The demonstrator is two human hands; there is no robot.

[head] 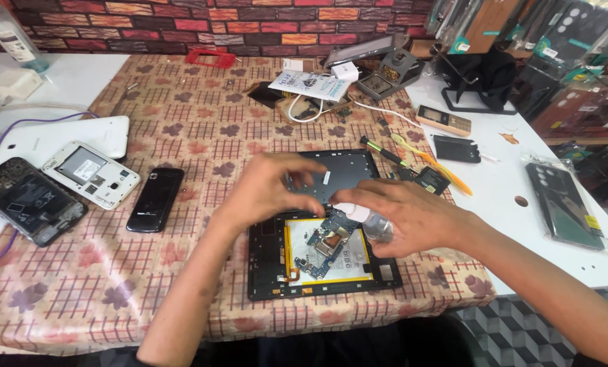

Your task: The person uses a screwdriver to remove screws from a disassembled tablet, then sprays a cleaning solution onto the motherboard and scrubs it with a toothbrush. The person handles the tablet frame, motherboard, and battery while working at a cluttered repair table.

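Opened tablet (317, 261): on the patterned tablecloth (181, 136), back cover (341, 173) already off, circuit board (327, 241) exposed.
Right hand (402, 217): our fingers wrap a small clear bottle (368, 221) above the board.
Left hand (270, 190): fingers pinched at its tip.
Left: reassembly.

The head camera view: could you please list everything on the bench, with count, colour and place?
Opened tablet: one, black frame, yellow-edged battery, near centre.
Tablet back panel: one, dark grey, behind it.
Small bottle: one, clear with white cap, in the right hand.
Black phone: one, left of centre.
Opened phones: two, white and dark, far left.
White tablet: one, far left.
Screwdriver: one, black and green, right of panel.
Keypad phone: one, tan, right.
Tablecloth: one, floral checked.
Left hand: over the tablet.
Right hand: fingers around the bottle.
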